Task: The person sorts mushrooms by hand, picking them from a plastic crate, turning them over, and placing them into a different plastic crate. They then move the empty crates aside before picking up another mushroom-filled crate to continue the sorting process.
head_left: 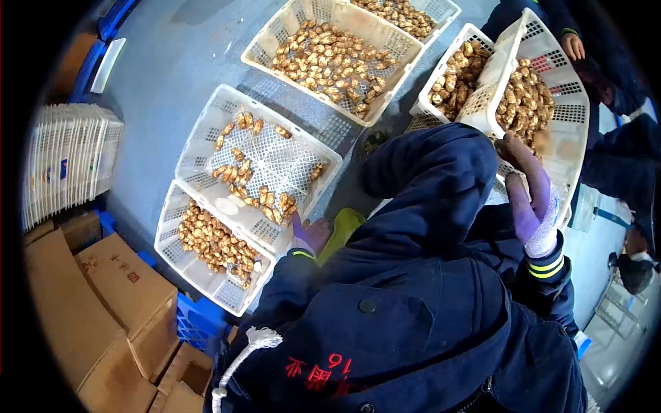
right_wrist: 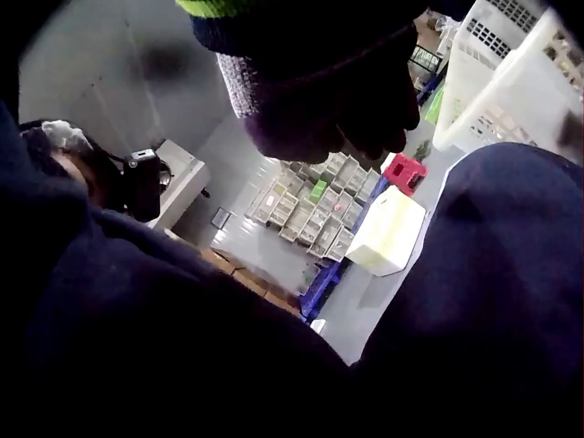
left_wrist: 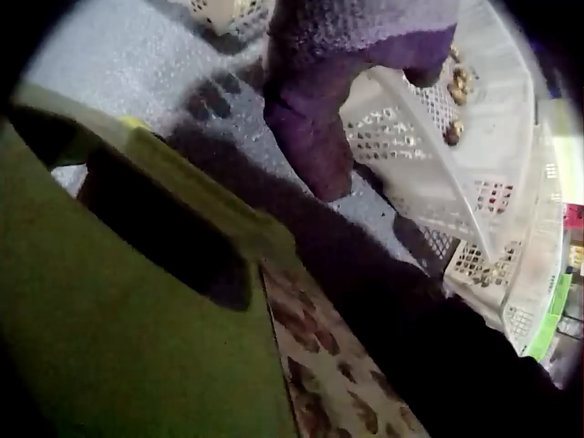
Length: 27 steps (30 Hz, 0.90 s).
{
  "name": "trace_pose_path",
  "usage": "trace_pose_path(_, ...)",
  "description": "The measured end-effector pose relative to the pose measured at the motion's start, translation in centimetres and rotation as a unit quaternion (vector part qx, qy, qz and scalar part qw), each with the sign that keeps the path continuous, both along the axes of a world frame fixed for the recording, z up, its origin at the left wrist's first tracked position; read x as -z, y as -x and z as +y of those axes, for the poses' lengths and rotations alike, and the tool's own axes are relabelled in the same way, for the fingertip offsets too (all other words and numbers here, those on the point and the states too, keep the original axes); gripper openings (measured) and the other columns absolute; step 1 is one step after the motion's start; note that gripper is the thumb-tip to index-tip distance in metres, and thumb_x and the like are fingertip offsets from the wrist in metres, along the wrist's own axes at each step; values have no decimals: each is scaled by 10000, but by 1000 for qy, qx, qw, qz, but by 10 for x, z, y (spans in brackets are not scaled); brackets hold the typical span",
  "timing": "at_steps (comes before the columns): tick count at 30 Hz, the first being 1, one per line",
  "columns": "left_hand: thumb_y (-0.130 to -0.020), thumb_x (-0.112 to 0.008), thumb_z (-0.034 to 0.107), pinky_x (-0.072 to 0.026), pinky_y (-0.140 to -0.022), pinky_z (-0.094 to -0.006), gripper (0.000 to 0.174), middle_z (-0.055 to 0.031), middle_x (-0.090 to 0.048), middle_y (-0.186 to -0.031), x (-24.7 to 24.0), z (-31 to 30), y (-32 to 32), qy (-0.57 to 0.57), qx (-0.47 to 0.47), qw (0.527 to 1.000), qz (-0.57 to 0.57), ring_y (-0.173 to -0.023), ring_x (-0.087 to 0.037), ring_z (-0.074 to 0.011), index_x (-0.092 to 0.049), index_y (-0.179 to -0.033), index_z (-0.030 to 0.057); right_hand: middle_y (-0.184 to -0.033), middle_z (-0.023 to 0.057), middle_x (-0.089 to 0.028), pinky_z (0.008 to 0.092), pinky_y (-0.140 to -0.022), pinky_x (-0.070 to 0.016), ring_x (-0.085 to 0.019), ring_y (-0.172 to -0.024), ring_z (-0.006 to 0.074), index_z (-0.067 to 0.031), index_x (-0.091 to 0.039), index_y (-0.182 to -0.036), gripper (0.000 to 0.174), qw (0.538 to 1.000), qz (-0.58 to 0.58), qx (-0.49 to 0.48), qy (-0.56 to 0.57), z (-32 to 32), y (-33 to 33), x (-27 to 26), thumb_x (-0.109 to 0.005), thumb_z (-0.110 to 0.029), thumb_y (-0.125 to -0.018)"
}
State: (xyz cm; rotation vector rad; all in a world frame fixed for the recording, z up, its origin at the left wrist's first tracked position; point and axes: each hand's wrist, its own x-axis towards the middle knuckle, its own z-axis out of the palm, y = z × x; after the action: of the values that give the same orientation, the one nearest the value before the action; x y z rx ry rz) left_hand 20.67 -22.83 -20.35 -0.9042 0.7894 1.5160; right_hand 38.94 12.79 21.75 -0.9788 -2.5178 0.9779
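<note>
My left hand (head_left: pixel 313 234), in a purple-palmed glove, grips the near rim of a white perforated crate (head_left: pixel 275 227). In the left wrist view its thumb is outside the crate wall (left_wrist: pixel 392 137) and its fingers reach over the rim. Small brown-and-cream, mushroom-like pieces (head_left: pixel 234 172) lie loosely scattered in that crate. The gloved right hand (head_left: pixel 530 186) is beside my knee, thumb and fingers apart with nothing between them. Close by it stands a tilted white crate (head_left: pixel 568 138) holding a heap of the same pieces (head_left: pixel 525 103). Darkness hides much of this hand in the right wrist view.
Under the left crate's near side sits another filled crate (head_left: pixel 165 237). A larger filled crate (head_left: pixel 255 51) stands ahead. Cardboard boxes (head_left: pixel 131 282) and stacked white crates (head_left: pixel 72 158) line the left side. Another person's hand (head_left: pixel 573 47) shows at upper right.
</note>
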Motion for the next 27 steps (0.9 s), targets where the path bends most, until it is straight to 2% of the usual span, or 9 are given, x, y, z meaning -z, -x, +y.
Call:
trace_pose_path(2,-861,-509,665,-330,-1090,-495,662,-198,-474,-1355,-29,34,-1,158,-32,986,-36,-1225,-488,-324,-585,-1118,60,-1245,182,-598,353,-1022,-396,-558,-1180,291,13,-511,-1322,429,1000,-10,6,-8,1,-2,-2,-520,-8,-893)
trace_pose_path(6,-865,-574,483,-498,-929,-421,542,-150,-584,-1105,-8,38,5,89,-134,986,34,-1051,-561,-290,-554,-1147,20,-1236,177,-602,356,-1018,-398,-559,-1176,303,5,-521,-1308,421,999,-33,-7,-18,1,1,-2,-526,-22,-888)
trace_pose_path(11,-838,-586,391,-546,-680,-396,331,-92,-611,-772,-83,52,60,124,-198,958,168,-723,-612,-259,-567,-832,61,-1176,205,-612,382,-979,-424,-579,-1114,340,5,-524,-1298,469,988,-25,-134,-73,6,30,-5,-559,-4,-830)
trace_pose_path(13,-789,-558,255,-479,-512,-334,256,-19,-373,-537,-124,51,83,116,-213,950,195,-529,-430,-185,-439,-632,93,-1120,207,-617,417,-894,-465,-586,-1045,376,16,-531,-1254,488,978,18,-210,-1,2,58,-7,-617,-47,-777)
trace_pose_path(17,-833,-581,364,-373,-487,-311,319,-21,-472,-555,-166,12,112,291,-180,893,292,-520,-475,-169,-493,-644,122,-1134,183,-594,423,-875,-481,-585,-1017,351,-13,-489,-1288,568,911,94,-392,-86,-23,106,20,-651,-177,-769)
trace_pose_path(19,-815,-596,395,-379,-530,-270,321,-27,-501,-572,-151,-59,136,192,-99,921,323,-540,-480,-174,-535,-653,125,-1190,183,-575,416,-881,-482,-580,-1043,336,-31,-487,-1294,574,890,55,-445,-76,-35,117,28,-641,-236,-780)
trace_pose_path(21,-829,-613,394,-430,-545,-310,374,-41,-492,-569,-218,-34,121,313,-97,880,343,-549,-499,-195,-456,-605,138,-1191,173,-573,431,-890,-479,-574,-1057,336,-39,-488,-1292,568,882,98,-452,-88,-44,122,48,-638,-262,-792)
trace_pose_path(23,-870,-620,290,-426,-497,-296,221,-23,-424,-551,-258,-44,121,288,-83,864,404,-520,-486,-172,-550,-824,85,-1220,154,-566,426,-916,-464,-558,-1093,329,-61,-485,-1309,611,874,77,-474,-72,-44,130,42,-670,-281,-771)
trace_pose_path(27,-894,-603,349,-372,-453,-284,237,-33,-501,-572,-329,-60,155,260,-53,882,390,-500,-485,-156,-537,-872,122,-1232,174,-552,430,-993,-407,-515,-1164,331,-65,-470,-1334,692,853,180,-475,-123,-45,160,32,-696,-367,-754)
